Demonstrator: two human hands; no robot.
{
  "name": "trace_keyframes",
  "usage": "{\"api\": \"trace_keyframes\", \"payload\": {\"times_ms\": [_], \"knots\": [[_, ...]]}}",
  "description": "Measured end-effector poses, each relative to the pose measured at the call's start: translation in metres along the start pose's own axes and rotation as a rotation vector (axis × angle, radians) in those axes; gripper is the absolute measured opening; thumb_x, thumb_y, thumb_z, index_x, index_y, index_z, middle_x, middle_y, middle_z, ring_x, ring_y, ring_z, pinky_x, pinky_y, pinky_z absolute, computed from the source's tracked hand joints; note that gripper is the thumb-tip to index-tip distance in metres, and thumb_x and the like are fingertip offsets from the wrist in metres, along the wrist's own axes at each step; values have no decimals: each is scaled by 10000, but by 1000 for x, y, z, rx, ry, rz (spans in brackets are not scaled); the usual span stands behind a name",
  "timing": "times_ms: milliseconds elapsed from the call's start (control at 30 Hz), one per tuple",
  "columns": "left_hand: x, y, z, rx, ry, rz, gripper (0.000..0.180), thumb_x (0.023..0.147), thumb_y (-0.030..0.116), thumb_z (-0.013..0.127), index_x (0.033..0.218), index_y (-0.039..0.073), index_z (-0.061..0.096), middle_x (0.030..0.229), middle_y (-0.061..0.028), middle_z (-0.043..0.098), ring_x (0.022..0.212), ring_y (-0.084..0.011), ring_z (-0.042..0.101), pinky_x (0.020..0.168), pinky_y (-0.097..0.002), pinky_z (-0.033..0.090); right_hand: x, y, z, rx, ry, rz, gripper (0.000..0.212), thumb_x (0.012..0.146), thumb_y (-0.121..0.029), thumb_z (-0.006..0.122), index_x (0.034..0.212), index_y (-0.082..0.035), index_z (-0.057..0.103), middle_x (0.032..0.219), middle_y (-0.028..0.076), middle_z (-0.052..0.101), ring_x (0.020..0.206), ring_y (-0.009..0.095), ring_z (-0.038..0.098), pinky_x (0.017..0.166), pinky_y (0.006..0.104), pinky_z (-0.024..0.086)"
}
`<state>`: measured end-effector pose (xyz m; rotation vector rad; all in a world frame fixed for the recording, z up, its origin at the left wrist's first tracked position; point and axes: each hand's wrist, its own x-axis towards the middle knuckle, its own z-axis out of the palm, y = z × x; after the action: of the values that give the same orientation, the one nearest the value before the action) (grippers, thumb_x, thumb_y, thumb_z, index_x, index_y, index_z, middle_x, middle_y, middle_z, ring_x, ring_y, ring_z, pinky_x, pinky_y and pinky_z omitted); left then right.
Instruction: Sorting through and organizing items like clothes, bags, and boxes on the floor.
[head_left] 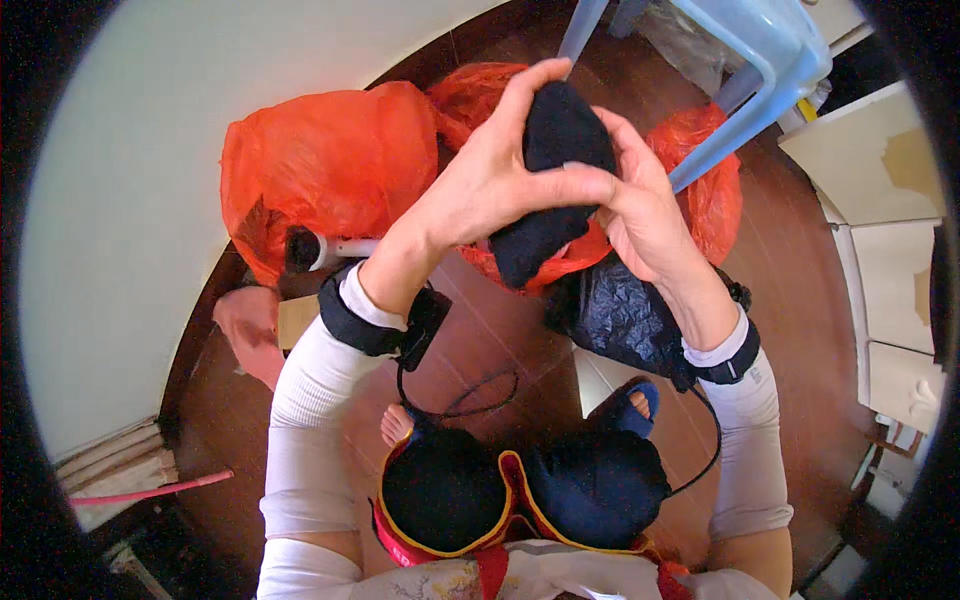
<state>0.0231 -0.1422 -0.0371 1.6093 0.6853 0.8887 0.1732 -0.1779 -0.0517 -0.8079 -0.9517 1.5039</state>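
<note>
Obs.: L hand and R hand both gripped a black cloth, exact type unclear, held up betw. them over tiled floor. Lg. orange plastic bag sat to L, nr. wall; black plastic bag lay nr. R foot; blue plastic stool stood upper R.

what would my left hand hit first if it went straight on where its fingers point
Holding the black cloth, your left hand points up and rightward, probably meeting the leg of the light blue plastic stool first, though depth is unclear.
</note>
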Motion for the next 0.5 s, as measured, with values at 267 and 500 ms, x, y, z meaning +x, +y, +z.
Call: {"api": "trace_keyframes", "payload": {"times_ms": [267,500], "knots": [[-17,-2,-15,255,192,60,758,601,-36,679,1247,77,298,1048,-100,476,989,-204,495,855,-305,416,-5,2,-35,-281,-150,-9,434,755,-71,615,1145,-67,426,1159,94,497,959,157,515,726,289,454],[-27,-3,-20,781,114,203,634,638,13,683,1189,58,373,1076,-161,505,1068,-304,494,876,-360,421,-27,27,-70,-1337,-224,16,186,761,-310,590,906,-196,608,1344,163,323,1258,374,211,1007,477,190]]}}
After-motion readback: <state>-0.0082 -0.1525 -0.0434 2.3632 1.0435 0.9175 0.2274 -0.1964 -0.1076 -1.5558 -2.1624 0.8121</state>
